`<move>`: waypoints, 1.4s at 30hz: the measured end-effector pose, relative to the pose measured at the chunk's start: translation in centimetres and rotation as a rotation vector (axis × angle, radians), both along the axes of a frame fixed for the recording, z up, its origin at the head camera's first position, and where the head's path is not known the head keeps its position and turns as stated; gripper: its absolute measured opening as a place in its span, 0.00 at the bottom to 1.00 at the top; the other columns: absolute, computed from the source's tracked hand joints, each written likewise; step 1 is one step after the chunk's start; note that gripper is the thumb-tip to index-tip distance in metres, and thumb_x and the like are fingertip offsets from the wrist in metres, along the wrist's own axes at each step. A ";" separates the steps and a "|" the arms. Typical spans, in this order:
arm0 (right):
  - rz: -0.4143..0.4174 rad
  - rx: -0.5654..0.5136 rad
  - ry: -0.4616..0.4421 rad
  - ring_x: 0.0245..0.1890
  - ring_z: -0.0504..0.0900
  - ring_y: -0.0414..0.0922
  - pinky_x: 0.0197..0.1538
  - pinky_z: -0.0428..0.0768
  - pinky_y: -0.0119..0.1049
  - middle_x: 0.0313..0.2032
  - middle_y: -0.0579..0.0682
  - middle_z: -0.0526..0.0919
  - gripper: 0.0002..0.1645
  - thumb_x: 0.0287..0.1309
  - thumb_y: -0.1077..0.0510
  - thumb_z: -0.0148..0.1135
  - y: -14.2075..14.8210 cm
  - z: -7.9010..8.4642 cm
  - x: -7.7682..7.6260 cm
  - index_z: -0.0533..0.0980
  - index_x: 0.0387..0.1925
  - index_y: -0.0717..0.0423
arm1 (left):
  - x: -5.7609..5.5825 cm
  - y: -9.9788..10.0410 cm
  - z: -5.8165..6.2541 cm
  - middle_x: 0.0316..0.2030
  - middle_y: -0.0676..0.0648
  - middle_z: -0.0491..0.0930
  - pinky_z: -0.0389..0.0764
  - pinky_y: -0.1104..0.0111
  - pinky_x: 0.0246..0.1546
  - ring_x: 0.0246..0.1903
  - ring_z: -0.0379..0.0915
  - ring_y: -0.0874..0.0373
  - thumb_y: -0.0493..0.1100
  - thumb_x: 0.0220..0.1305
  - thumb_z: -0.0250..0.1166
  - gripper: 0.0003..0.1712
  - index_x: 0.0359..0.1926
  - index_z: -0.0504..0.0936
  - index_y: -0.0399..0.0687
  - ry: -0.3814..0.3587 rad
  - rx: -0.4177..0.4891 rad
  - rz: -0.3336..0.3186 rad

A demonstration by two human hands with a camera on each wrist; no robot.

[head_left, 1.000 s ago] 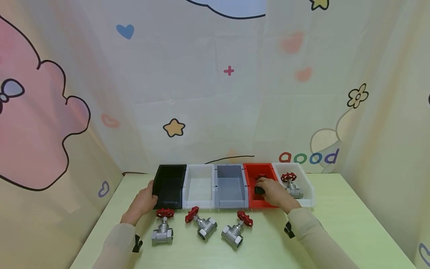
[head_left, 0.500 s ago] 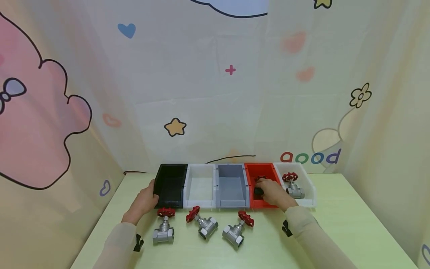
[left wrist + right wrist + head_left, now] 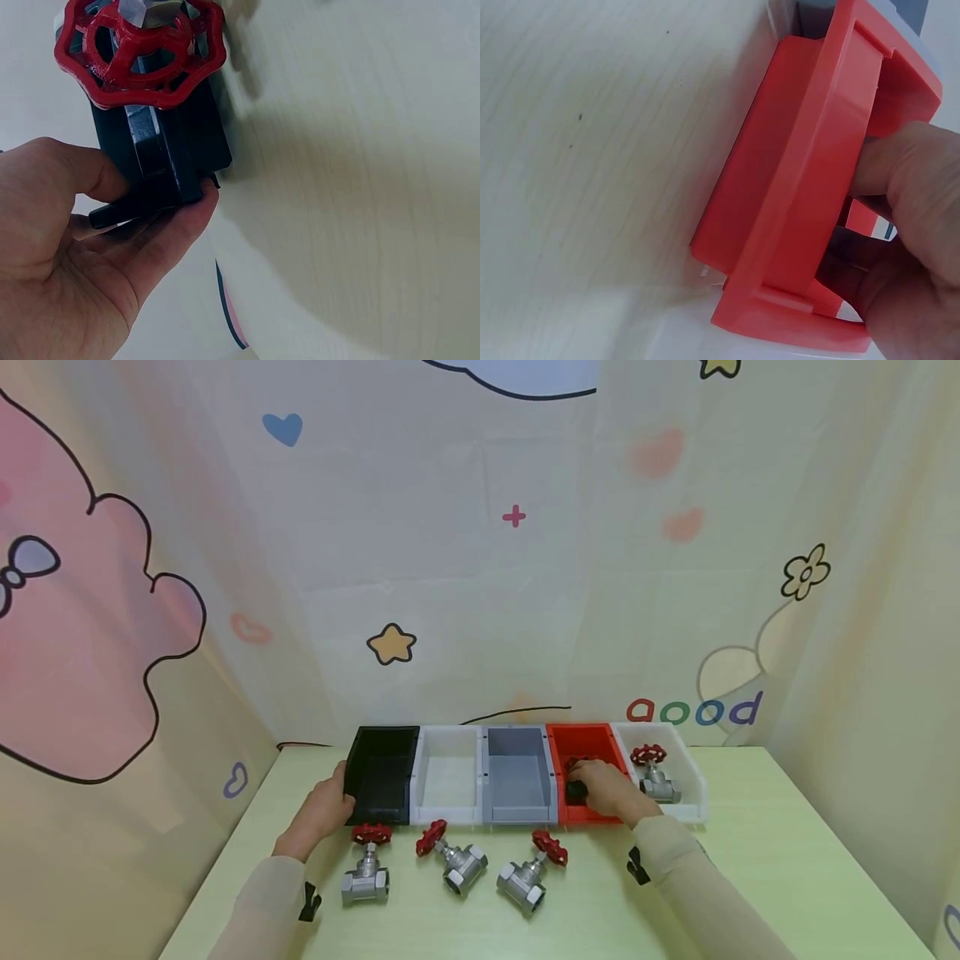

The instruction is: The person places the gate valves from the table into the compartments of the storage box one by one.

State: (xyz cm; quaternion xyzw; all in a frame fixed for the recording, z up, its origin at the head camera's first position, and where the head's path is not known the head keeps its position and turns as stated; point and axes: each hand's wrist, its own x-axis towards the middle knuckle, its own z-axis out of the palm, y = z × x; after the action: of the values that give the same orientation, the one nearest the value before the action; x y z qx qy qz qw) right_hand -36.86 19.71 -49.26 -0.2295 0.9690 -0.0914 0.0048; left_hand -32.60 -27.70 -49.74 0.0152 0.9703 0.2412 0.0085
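Observation:
My left hand (image 3: 325,810) grips the near left wall of the black bin (image 3: 381,777); in the left wrist view the thumb lies inside and the fingers (image 3: 172,240) outside. My right hand (image 3: 606,787) reaches down into the red bin (image 3: 585,739), fingers curled over a gate valve. Only part of its red handwheel (image 3: 581,761) and a dark end show past the hand; the red wall hides the rest in the right wrist view. Another gate valve (image 3: 656,777) lies in the right-hand white bin (image 3: 693,793). Three more valves, including the left one (image 3: 366,872), lie before the bins.
The bins stand side by side in one row near the back of the pale table (image 3: 772,860). Between black and red are a white bin (image 3: 448,817) and a grey bin (image 3: 517,815). A printed curtain (image 3: 450,543) hangs behind.
My right hand has shifted slightly left inside the red bin, and the valve's dark end has moved with it. The left hand stays on the black bin.

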 end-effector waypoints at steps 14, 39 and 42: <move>-0.040 -0.007 -0.033 0.52 0.79 0.54 0.63 0.73 0.55 0.49 0.53 0.84 0.23 0.49 0.74 0.64 -0.3 0.0 -0.3 0.83 0.48 0.56 | -0.1 0.0 -0.1 0.21 0.45 0.71 0.65 0.65 0.22 0.17 0.63 0.56 0.36 0.65 0.51 0.42 0.75 0.44 0.29 -0.003 0.010 0.002; -0.023 -0.053 0.040 0.53 0.79 0.54 0.62 0.74 0.53 0.52 0.54 0.83 0.22 0.51 0.72 0.64 0.5 1.0 0.6 0.82 0.50 0.56 | 0.0 0.1 0.0 0.21 0.45 0.71 0.65 0.65 0.22 0.17 0.63 0.56 0.36 0.64 0.51 0.42 0.74 0.44 0.28 -0.003 0.004 -0.004; -0.046 -0.058 0.038 0.56 0.79 0.55 0.62 0.74 0.54 0.54 0.54 0.83 0.23 0.52 0.70 0.65 0.7 1.6 1.0 0.81 0.52 0.55 | 0.1 0.1 0.1 0.22 0.44 0.71 0.65 0.65 0.21 0.17 0.63 0.55 0.35 0.64 0.51 0.42 0.74 0.45 0.28 0.001 0.004 -0.002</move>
State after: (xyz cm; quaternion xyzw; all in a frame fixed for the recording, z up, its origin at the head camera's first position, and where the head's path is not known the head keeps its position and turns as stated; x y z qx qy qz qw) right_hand -35.89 20.37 -47.63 -0.2092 0.9708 -0.1150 -0.0226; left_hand -32.51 -27.57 -49.66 0.0164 0.9698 0.2433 0.0081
